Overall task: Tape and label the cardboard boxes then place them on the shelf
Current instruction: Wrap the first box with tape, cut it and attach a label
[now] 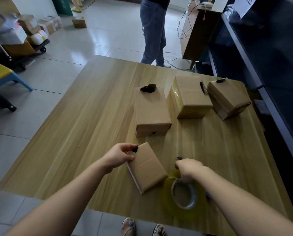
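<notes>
1. The small cardboard box (148, 167) lies flat on the tabletop (91, 116), near its front edge and turned at an angle to it.
2. The left hand (120, 156) grips the box's far left corner, fingers curled over the edge. The right hand (189, 169) is closed round the top of the tape roll (183, 196), which sits just beside the box's near right corner.
3. The box looks light and fairly stiff, though its thin walls would likely dent under a hard squeeze. Its plain card surface should give good grip.
4. I judge the best hold to be along the edges and corners, keeping the seam free for the tape.
5. The clear tape is probably sticky and floppy once pulled, so it wants tension.
6. Three more boxes stand farther back: a left box (151, 109), a centre box (190, 97) with glossy tape round its side, and a right box (227, 97).
7. All four boxes are closed, so their contents are hidden.
8. The dark shelf (270, 82) runs along the right, beside the tabletop.
</notes>
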`<action>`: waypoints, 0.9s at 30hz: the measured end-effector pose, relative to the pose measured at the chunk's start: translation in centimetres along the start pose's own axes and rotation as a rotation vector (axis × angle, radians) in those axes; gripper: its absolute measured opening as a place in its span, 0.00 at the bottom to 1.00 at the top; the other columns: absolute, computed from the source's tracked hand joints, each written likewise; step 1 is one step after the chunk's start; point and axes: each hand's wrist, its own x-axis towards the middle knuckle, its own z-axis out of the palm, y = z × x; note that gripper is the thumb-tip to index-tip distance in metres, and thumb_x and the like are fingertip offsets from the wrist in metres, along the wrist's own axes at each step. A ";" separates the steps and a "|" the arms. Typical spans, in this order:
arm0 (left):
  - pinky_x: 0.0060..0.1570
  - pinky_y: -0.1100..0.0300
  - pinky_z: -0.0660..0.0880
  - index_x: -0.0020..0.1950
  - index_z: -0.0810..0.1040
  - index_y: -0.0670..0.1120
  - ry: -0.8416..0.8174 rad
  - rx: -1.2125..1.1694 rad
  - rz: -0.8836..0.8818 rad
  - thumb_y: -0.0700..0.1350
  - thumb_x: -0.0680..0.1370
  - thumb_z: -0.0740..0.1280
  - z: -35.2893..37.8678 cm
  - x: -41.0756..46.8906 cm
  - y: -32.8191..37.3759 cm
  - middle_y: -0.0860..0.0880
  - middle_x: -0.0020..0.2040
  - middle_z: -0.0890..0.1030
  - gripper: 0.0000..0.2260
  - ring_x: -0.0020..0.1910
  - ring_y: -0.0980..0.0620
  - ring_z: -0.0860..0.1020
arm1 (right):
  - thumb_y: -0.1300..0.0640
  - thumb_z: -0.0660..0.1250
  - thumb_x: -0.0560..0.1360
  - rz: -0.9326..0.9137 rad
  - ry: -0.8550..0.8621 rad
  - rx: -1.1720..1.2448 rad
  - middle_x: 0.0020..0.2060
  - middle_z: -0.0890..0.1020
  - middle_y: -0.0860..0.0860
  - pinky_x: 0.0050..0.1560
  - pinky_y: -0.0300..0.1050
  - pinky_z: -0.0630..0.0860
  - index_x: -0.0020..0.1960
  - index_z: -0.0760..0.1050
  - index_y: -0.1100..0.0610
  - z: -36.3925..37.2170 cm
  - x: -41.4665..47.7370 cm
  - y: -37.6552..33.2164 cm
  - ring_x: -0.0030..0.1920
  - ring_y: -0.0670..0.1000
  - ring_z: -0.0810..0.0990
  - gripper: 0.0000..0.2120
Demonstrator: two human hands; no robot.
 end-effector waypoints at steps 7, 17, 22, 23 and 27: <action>0.54 0.60 0.76 0.57 0.79 0.47 0.141 -0.176 0.061 0.33 0.77 0.66 1.4 0.3 -0.6 0.50 0.55 0.79 0.12 0.57 0.53 0.77 | 0.55 0.63 0.81 -0.189 0.389 0.708 0.70 0.72 0.51 0.67 0.50 0.72 0.73 0.67 0.49 -3.2 0.9 -3.7 0.69 0.53 0.71 0.21; 0.55 0.57 0.76 0.58 0.83 0.50 0.359 0.061 0.279 0.42 0.77 0.69 2.6 0.2 -1.9 0.54 0.49 0.77 0.11 0.51 0.54 0.77 | 0.56 0.69 0.77 -0.325 0.536 0.596 0.56 0.80 0.46 0.60 0.44 0.75 0.61 0.80 0.47 -2.9 2.8 -6.8 0.58 0.49 0.76 0.13; 0.54 0.61 0.75 0.61 0.81 0.50 0.380 0.415 0.523 0.44 0.79 0.67 2.4 -0.3 -2.8 0.51 0.56 0.79 0.12 0.53 0.52 0.78 | 0.53 0.69 0.78 -0.382 0.575 0.524 0.59 0.82 0.48 0.63 0.40 0.72 0.61 0.81 0.51 -2.8 2.3 -6.4 0.59 0.48 0.78 0.13; 0.53 0.64 0.74 0.62 0.81 0.50 0.374 0.469 0.553 0.44 0.79 0.66 2.3 -0.4 -2.8 0.50 0.57 0.79 0.12 0.54 0.52 0.78 | 0.52 0.68 0.78 -0.391 0.572 0.504 0.61 0.81 0.48 0.65 0.40 0.71 0.62 0.81 0.51 -2.7 2.4 -6.4 0.61 0.48 0.77 0.13; 0.53 0.69 0.70 0.65 0.79 0.50 0.362 0.561 0.577 0.45 0.80 0.64 2.0 -0.5 -2.4 0.50 0.60 0.78 0.13 0.56 0.51 0.78 | 0.51 0.67 0.79 -0.393 0.584 0.448 0.63 0.80 0.47 0.69 0.44 0.70 0.62 0.80 0.51 -2.3 2.6 -6.4 0.64 0.48 0.76 0.13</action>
